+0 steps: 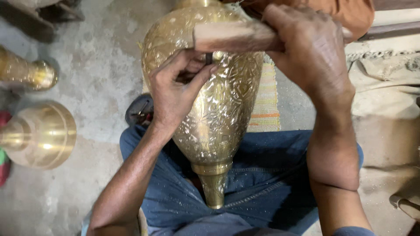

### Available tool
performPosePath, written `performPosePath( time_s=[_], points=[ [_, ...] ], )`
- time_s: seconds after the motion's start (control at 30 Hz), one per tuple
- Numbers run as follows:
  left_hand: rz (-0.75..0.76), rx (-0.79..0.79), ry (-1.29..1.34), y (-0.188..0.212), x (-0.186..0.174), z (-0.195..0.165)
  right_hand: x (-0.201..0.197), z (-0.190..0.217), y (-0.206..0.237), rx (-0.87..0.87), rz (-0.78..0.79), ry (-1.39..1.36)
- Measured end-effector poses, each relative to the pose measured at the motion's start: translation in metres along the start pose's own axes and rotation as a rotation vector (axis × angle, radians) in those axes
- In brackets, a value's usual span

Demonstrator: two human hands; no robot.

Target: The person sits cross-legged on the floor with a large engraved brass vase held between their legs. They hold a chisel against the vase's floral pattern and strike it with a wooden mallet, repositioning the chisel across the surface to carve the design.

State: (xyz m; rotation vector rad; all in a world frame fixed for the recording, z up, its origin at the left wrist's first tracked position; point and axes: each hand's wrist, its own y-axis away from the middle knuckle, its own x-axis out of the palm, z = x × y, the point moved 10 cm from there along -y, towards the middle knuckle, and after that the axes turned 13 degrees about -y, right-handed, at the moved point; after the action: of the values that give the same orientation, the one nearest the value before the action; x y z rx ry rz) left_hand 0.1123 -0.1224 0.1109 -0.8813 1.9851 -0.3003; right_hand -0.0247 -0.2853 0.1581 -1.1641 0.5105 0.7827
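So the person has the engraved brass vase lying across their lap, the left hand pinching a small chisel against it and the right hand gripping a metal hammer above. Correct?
Not quite: the head view shows the right hand gripping a wooden mallet, not a metal hammer. The rest holds: the engraved brass vase lies across the lap, and the left hand pinches a small chisel against it.

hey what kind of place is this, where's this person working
Probably a metal craft workshop, worked on the floor. An engraved brass vase lies across the person's lap, more brass pieces stand on the dusty concrete floor, and the right hand holds a wooden mallet.
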Motion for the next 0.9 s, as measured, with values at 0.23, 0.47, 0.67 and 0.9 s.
performPosePath(
  time_s=[0.23, 0.47, 0.67, 0.9],
  points=[
    [-0.014, -0.038, -0.016, 0.000, 0.000, 0.003, 0.004, -0.006, 0.005, -0.023, -0.062, 0.054],
    [0.008, -0.035, -0.019, -0.002, 0.001, 0.000, -0.015, -0.007, 0.008, -0.070, -0.255, -0.041],
    [0.027, -0.077, -0.014, -0.005, 0.002, 0.004, 0.001, -0.015, -0.002, 0.168, -0.081, -0.169],
    [0.026, -0.059, -0.010, -0.005, 0.001, 0.002, -0.004, 0.002, -0.010, 0.098, -0.034, -0.030]
  ],
)
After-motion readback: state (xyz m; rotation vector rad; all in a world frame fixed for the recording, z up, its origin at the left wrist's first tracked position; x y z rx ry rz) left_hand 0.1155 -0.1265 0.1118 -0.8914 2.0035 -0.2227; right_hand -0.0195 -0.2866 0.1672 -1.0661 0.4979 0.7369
